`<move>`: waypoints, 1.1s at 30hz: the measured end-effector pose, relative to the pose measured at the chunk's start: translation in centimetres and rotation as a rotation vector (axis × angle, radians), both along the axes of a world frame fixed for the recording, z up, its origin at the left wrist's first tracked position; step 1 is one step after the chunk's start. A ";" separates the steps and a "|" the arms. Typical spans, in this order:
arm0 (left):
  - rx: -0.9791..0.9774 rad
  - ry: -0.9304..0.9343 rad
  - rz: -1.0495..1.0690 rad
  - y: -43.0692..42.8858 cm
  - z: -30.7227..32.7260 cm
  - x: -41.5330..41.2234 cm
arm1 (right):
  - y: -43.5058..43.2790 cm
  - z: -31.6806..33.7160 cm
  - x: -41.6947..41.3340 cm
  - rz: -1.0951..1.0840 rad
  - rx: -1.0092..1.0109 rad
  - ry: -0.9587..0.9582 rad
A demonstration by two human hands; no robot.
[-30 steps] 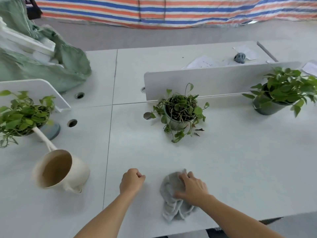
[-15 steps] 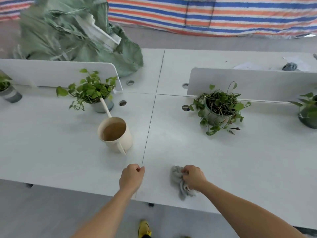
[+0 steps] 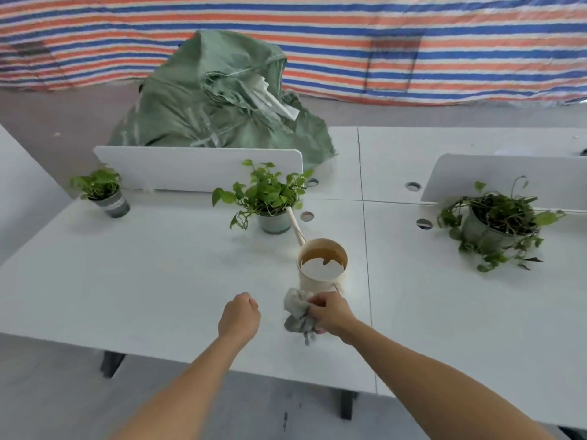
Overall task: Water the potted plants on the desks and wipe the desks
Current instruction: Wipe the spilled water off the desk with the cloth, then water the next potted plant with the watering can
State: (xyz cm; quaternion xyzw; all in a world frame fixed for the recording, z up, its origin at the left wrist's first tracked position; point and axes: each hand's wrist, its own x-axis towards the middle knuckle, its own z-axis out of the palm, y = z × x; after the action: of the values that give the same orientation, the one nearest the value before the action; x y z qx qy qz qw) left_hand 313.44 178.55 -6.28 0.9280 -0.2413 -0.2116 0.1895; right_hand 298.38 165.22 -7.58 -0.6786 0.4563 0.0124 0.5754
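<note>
My right hand (image 3: 330,312) grips a crumpled gray cloth (image 3: 297,312), fingers curled around it, near the front edge of the left desk (image 3: 127,281). My left hand (image 3: 239,317) is just beside it over the same desk, fingers curled into a loose fist with nothing in them.

One cream watering jug (image 3: 322,274) with water in it stands right behind the cloth, close to that desk's right edge. Its long spout slants back to the pot of the leafy plant (image 3: 263,193).

There are three potted plants. The small plant (image 3: 98,185) stands at the left desk's back left corner and the leafy plant near its back edge. The trailing plant (image 3: 495,220) stands toward the back of the right desk (image 3: 476,312).

Two white dividers, one (image 3: 178,168) per desk, line the back edges. Four round cable holes (image 3: 306,215) sit near the seam between the desks. One big green sack (image 3: 206,106) bulks behind the left divider, before a striped tarp (image 3: 317,42).
</note>
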 end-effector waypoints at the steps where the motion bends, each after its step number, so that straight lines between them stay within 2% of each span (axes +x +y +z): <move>1: 0.003 0.006 -0.019 1.2 0.3 1.9 | 1.1 0.0 1.8 -0.043 0.019 -0.001; 6: -0.009 0.064 -0.085 3.9 0.9 8.6 | 3.9 0.2 6.8 -0.184 0.181 0.031; 9: -0.019 0.101 -0.106 3.8 1.0 10.7 | 4.5 -0.9 7.4 -0.228 0.174 0.041; 15: -0.076 0.286 -0.148 0.4 0.0 10.8 | 2.8 -0.4 4.4 -0.476 -0.320 0.085; 17: -0.107 0.357 -0.169 -1.7 -0.1 10.0 | 1.5 0.6 2.9 -0.580 -0.437 0.151; 19: -0.129 0.422 -0.177 -3.9 -0.3 9.0 | -0.5 0.5 1.7 -0.620 -0.464 0.262; 21: -0.135 0.477 -0.169 -5.8 -0.3 8.2 | -2.2 0.0 1.3 -0.572 -0.335 0.279; 23: -0.136 0.534 -0.150 -8.0 -0.3 7.6 | -3.8 -0.6 1.3 -0.505 -0.102 0.201; 25: -0.130 0.572 -0.163 -9.9 -0.2 7.2 | -4.7 -0.7 1.9 -0.423 0.027 0.164; 29: -0.105 0.635 -0.201 -12.6 0.4 6.3 | -5.4 0.5 3.0 -0.303 0.094 0.121; 33: -0.086 0.636 -0.201 -14.1 0.7 6.2 | -6.8 0.9 3.6 -0.311 0.094 0.105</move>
State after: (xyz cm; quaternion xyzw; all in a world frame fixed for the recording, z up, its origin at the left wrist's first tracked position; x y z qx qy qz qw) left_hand 319.63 164.46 -5.58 0.7782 -0.2690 -0.4979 0.2724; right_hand 301.93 158.42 -6.70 -0.5708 0.5840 -0.0201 0.5769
